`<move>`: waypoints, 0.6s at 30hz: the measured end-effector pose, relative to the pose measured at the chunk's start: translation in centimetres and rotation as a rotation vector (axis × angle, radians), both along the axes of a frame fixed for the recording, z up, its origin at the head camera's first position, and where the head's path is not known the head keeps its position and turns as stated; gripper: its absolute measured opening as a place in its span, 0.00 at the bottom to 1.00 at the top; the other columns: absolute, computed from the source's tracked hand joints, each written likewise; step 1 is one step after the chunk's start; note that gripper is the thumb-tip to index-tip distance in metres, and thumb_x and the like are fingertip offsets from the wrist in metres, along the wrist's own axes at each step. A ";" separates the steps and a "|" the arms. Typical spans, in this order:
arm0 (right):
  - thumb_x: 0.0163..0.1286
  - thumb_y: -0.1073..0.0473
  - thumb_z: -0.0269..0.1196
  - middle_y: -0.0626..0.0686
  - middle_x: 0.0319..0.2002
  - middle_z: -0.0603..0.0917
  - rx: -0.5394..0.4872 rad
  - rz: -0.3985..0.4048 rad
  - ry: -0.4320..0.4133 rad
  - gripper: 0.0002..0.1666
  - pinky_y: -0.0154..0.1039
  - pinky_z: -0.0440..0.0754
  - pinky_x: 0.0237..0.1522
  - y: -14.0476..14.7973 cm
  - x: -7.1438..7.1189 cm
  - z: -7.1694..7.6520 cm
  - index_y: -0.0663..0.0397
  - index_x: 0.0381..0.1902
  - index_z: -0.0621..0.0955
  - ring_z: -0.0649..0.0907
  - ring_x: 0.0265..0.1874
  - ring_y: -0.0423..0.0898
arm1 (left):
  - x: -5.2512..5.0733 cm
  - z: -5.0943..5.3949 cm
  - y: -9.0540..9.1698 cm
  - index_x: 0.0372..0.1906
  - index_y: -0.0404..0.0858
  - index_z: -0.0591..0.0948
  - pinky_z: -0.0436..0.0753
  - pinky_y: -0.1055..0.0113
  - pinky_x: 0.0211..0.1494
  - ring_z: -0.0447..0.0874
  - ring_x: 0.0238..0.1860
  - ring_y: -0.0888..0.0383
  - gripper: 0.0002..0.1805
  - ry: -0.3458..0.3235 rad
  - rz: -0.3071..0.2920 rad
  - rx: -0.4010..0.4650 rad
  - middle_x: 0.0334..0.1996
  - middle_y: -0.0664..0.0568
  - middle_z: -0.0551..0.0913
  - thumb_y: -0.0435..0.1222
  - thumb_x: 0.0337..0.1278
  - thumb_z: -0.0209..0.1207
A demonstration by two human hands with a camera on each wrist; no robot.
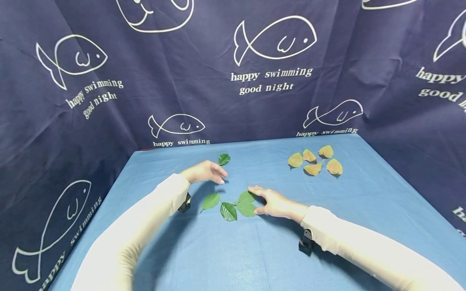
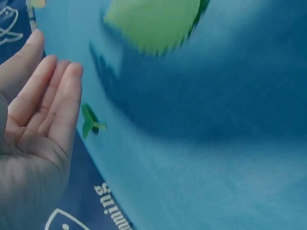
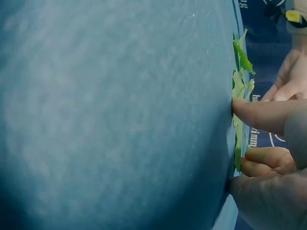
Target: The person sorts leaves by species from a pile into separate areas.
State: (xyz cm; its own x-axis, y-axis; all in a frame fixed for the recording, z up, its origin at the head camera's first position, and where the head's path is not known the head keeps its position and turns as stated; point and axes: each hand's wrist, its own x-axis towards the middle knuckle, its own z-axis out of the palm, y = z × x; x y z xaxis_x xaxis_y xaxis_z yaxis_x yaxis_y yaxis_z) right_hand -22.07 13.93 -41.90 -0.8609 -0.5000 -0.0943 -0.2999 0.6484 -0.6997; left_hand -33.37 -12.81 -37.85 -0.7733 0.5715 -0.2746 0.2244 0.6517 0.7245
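In the head view my left hand (image 1: 206,171) hovers above the cloth with relaxed fingers, just in front of a dark green leaf (image 1: 224,159). The left wrist view has this hand (image 2: 43,120) palm showing and holding nothing, with a serrated green leaf (image 2: 156,24) nearby. My right hand (image 1: 278,204) has its fingers spread at the right end of a green leaf cluster, touching an upper leaf (image 1: 246,197) and a lower leaf (image 1: 245,209). A darker leaf (image 1: 228,211) and another leaf (image 1: 210,201) lie left of these. Fingertips of my right hand (image 3: 268,187) meet the cloth beside green leaves (image 3: 239,96).
Several yellow-orange leaves, one of them nearest the right edge (image 1: 334,166), lie at the back right of the blue cloth-covered table (image 1: 233,258). A dark blue curtain (image 1: 218,101) with white fish drawings hangs behind and at both sides.
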 end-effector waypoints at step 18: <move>0.59 0.64 0.70 0.63 0.74 0.57 -0.049 -0.016 -0.073 0.46 0.59 0.57 0.75 0.3 -0.4 -0.1 0.55 0.73 0.64 0.55 0.74 0.60 | 6.0 -0.9 0.9 0.49 0.33 0.84 0.84 0.73 0.48 0.86 0.41 0.60 0.19 0.021 -0.098 0.052 0.46 0.44 0.87 0.29 0.48 0.70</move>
State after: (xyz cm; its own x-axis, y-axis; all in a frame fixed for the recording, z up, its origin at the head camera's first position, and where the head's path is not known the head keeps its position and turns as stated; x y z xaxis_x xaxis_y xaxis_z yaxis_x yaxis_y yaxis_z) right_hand -22.49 14.23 -42.00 -0.8606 -0.4916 -0.1332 -0.2364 0.6172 -0.7505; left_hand -27.38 -11.86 -38.74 -0.7181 0.6579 -0.2270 0.3006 0.5873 0.7515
